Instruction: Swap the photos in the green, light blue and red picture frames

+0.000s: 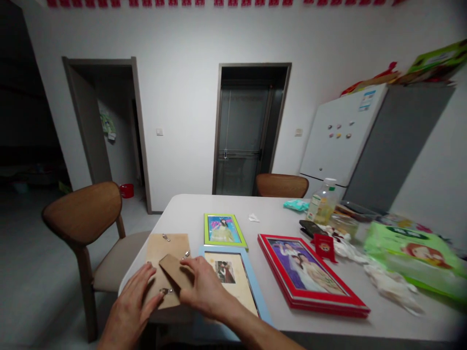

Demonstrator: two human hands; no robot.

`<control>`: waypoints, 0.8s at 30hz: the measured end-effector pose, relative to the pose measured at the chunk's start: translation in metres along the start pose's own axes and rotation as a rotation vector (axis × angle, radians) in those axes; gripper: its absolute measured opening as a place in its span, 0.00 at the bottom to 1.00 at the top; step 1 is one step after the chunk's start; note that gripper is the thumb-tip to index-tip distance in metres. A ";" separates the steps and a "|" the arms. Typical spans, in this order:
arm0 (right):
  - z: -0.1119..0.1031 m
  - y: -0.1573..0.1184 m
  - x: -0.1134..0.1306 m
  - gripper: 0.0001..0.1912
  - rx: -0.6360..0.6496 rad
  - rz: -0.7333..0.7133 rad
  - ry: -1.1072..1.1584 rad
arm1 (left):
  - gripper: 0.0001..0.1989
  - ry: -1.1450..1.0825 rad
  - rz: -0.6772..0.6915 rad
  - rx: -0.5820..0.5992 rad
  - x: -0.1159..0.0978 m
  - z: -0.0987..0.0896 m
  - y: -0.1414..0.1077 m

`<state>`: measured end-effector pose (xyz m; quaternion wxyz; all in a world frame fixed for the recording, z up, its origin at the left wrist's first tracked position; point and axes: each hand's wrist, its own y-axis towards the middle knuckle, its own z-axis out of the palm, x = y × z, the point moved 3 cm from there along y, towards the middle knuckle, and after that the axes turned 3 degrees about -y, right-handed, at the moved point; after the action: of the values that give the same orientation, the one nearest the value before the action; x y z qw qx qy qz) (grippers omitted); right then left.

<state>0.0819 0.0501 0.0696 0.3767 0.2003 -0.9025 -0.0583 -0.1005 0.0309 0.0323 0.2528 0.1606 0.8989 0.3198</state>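
A tan photo-frame backing board (152, 248) with several small metal clips lies over the table's left front edge. My left hand (133, 304) holds it at its near left side, the thumb lying across its face near one clip. In the middle of the board a brown stand flap (177, 272) is raised at an angle. My right hand (206, 287) grips this flap at its right side, fingers closed. Partly under my right forearm is a light blue photo frame (251, 279), with a cream sheet bearing a small photo (225, 272) inside.
Behind stands a green-framed photo (223, 230) lying flat. To the right are stacked red photo frames (314, 272), a small red box-like item (324, 247), a black object (311, 228), a bottle (323, 204), crumpled tissues (392, 287) and a green tissue pack (412, 253). A chair (85, 214) stands left.
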 end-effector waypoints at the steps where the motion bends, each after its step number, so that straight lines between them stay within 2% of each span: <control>1: -0.012 -0.006 -0.001 0.28 -0.010 0.002 -0.016 | 0.20 -0.025 0.021 0.000 -0.012 -0.001 0.004; 4: -0.043 -0.026 -0.016 0.25 -0.009 0.035 -0.070 | 0.22 -0.117 0.067 0.064 -0.046 0.011 0.009; 7: -0.062 -0.045 -0.041 0.23 0.014 0.115 -0.132 | 0.28 -0.205 0.086 0.198 -0.076 0.039 0.005; 10: -0.071 -0.061 -0.065 0.21 0.049 0.197 -0.222 | 0.31 -0.244 0.044 0.396 -0.096 0.069 0.000; 13: -0.070 -0.070 -0.079 0.19 0.092 0.230 -0.285 | 0.27 -0.242 -0.008 0.527 -0.108 0.081 -0.001; 19: -0.066 -0.076 -0.082 0.20 0.103 0.209 -0.283 | 0.21 -0.217 0.026 0.576 -0.115 0.076 0.000; 24: -0.062 -0.074 -0.085 0.16 0.074 0.239 -0.293 | 0.17 -0.166 0.085 0.495 -0.112 0.085 -0.004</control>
<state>0.2031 0.0199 0.0388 0.2378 0.0949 -0.9666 -0.0086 0.0383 0.0189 0.0127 0.2652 0.2811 0.9183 0.0864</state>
